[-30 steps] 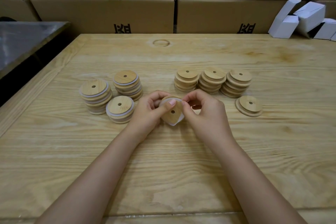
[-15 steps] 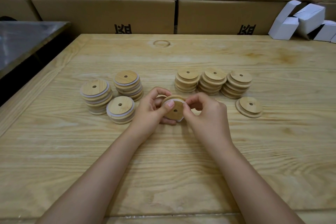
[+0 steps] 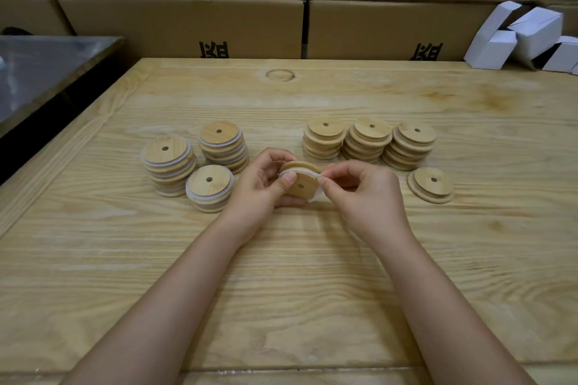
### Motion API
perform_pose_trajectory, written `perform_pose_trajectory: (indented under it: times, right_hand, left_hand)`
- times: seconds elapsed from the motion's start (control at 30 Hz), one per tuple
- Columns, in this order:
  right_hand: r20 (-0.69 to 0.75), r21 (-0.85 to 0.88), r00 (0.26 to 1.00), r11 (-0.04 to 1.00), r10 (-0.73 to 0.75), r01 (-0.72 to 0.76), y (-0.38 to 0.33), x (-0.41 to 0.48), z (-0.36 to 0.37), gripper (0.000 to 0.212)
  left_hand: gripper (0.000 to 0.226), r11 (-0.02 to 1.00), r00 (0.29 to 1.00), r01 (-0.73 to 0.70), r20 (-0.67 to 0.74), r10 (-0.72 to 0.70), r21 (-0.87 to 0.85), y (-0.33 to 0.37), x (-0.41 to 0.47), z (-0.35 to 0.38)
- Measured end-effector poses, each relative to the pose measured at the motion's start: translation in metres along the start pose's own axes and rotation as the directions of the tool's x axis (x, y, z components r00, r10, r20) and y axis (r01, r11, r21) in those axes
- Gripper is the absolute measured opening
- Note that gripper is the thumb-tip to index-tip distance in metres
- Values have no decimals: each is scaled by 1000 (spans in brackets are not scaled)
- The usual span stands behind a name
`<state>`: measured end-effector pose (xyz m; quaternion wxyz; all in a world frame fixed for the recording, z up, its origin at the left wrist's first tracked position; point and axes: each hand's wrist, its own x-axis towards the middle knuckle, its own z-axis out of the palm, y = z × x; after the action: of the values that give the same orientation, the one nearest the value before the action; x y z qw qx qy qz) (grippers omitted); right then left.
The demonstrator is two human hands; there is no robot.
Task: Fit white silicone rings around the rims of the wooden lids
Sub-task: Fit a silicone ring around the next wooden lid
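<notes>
My left hand (image 3: 261, 180) grips a round wooden lid (image 3: 301, 182) with a centre hole, thumb pressed on its face, held tilted above the table. My right hand (image 3: 364, 189) pinches a white silicone ring (image 3: 313, 194) that wraps part of the lid's rim at its right side. To the left stand three stacks of lids with white rings (image 3: 169, 162), (image 3: 223, 144), (image 3: 210, 187). To the right stand three stacks of bare wooden lids (image 3: 323, 136), (image 3: 367, 137), (image 3: 411, 144), and a single bare lid (image 3: 431, 184) lies flat.
The wooden table (image 3: 281, 275) carries everything. Cardboard boxes (image 3: 187, 22) line its far edge. White paper boxes (image 3: 525, 37) pile at the far right. A dark metal surface (image 3: 40, 72) sits off the left edge.
The lid has tilted flatter and rotated in my hands; the ring now sits further round its rim, and my right fingers have shifted to the lid's right edge.
</notes>
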<state>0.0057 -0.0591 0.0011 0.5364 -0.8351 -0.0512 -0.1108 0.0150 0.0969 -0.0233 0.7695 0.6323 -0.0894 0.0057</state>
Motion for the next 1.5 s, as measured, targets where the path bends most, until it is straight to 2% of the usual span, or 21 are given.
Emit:
perform_pose_trajectory:
  times: [0.13, 0.3, 0.37, 0.5, 0.63, 0.93, 1.2, 1.5]
  right_hand:
    - [22, -50, 999, 998, -26, 27, 1, -1, 0, 13]
    - [31, -84, 994, 991, -105, 107, -1, -3, 3, 11]
    - [14, -131, 989, 980, -149, 149, -1, -4, 4, 5]
    - [17, -212, 981, 958, -193, 192, 0, -6, 8, 7]
    - [-53, -142, 989, 981, -140, 131, 1, -4, 7, 3]
    - [-60, 44, 997, 997, -53, 56, 1, -3, 8, 23]
    - [-30, 111, 999, 993, -40, 43, 0, 1, 4, 22]
    - [-13, 166, 1000, 986, 22, -19, 3, 3, 2, 18]
  left_hand:
    - [14, 999, 999, 38, -2, -38, 0, 0, 0, -1]
    - [16, 958, 999, -12, 40, 0, 287, -1, -3, 3]
    - [12, 941, 1000, -19, 23, 12, 337, -2, -3, 4]
    - [9, 985, 1000, 21, -10, -20, 169, 0, -4, 6]
    - [14, 997, 1000, 16, 4, -17, 76, 0, -3, 6]
    - [21, 991, 998, -67, -1, 67, 116, -2, 0, 2]
    - [16, 1000, 1000, -15, 8, 15, -21, -4, 0, 1]
    - [13, 997, 998, 57, -6, -58, -50, -4, 1, 4]
